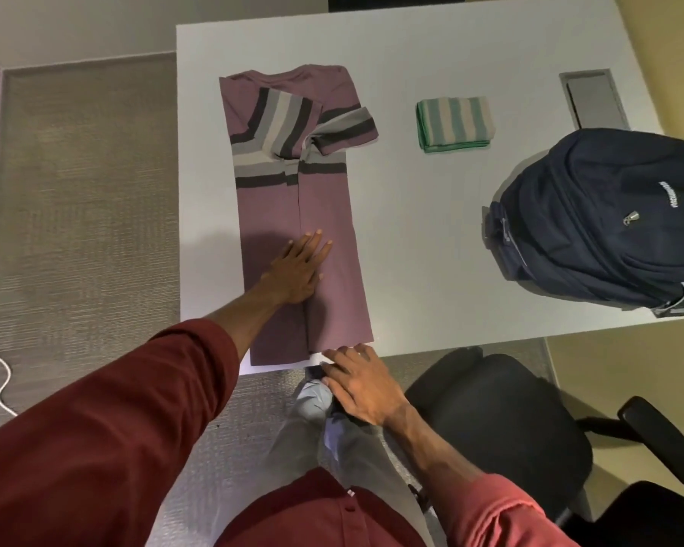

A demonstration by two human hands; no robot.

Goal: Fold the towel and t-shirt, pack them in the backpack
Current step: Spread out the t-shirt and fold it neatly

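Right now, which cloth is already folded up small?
The green striped towel, a small neat stack. The purple t-shirt lies long, only its sides folded in, under the left hand.

A short line of small white lettering (665, 195) stands on the front of the dark backpack (593, 223), well off to the right of the right hand (362, 382). It is too small and blurred to read.

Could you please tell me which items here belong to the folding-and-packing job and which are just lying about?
Job: t-shirt, part-folded; folded towel; backpack.
Lying about: office chair; white cable on the floor; hatch in the table.
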